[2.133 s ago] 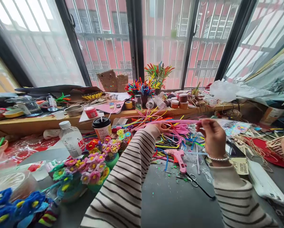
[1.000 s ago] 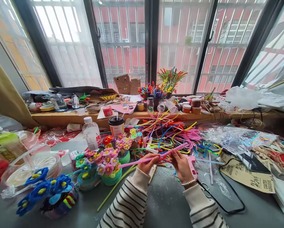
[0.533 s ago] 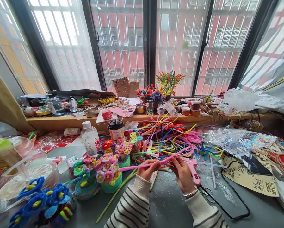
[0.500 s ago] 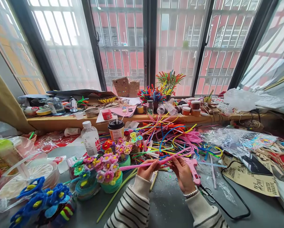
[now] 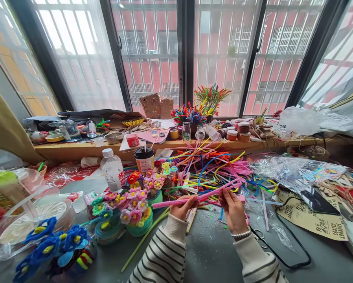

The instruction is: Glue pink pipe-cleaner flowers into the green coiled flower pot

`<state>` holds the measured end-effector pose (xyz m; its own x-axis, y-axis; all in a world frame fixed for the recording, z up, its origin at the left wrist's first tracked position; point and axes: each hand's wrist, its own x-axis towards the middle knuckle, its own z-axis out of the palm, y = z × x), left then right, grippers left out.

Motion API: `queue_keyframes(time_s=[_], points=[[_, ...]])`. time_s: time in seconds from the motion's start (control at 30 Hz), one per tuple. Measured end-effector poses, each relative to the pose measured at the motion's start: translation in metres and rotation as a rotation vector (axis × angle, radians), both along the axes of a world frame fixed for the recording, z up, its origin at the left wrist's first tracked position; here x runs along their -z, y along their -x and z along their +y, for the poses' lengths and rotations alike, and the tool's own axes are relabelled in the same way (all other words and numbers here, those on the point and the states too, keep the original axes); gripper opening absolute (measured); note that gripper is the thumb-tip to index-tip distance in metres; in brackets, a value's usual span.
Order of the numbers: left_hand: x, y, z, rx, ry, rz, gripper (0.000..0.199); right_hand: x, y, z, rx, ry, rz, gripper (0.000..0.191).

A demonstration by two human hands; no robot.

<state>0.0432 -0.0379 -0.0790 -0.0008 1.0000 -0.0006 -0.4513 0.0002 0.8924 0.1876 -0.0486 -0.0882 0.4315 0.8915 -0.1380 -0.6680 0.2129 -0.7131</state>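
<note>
Pink pipe cleaners (image 5: 209, 193) stretch between my two hands above the table. My left hand (image 5: 181, 209) pinches them near their left end, thumb on top. Further along, my right hand (image 5: 233, 212) closes its thumb and fingertips on the same strands. Just behind, a tangled heap of colourful pipe cleaners (image 5: 231, 169) covers the table. The pink glue gun (image 5: 241, 198) lies partly hidden behind my right hand. Pots of pipe-cleaner flowers (image 5: 136, 206) stand left of my left hand, and a long yellow-green pipe cleaner (image 5: 144, 241) lies beside my left sleeve.
A plastic bottle (image 5: 112, 171) and a lidded paper cup (image 5: 144, 159) stand behind the flowers. Blue flowers (image 5: 48, 249) sit at front left. A black cable (image 5: 302, 247), scissors (image 5: 260, 237) and sandpaper sheets (image 5: 315, 226) lie to the right. Jars line the window sill (image 5: 267, 145).
My right hand has moved a little to the right, widening the gap between my hands. The pink pipe cleaners have shifted slightly rightward, and more of the glue gun is covered.
</note>
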Motion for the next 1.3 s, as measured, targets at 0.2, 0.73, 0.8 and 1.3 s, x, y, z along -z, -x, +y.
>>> queue_keyframes(time_s=[0.2, 0.73, 0.8, 1.3], points=[[-0.002, 0.011, 0.002, -0.014, -0.014, -0.072, 0.025, 0.004, -0.014, 0.004, 0.034, -0.014, 0.087, 0.032], [0.005, 0.023, 0.003, 0.509, -0.348, -0.323, 0.023, -0.003, -0.069, 0.003, 0.122, -0.134, 0.377, 0.015], [0.010, 0.018, 0.001, 0.572, -0.382, -0.290, 0.024, -0.004, -0.068, 0.003, 0.116, -0.144, 0.367, 0.012], [0.012, 0.016, 0.007, 0.165, -0.129, -0.351, 0.029, -0.007, -0.032, -0.004, -0.071, -0.145, 0.063, 0.028]])
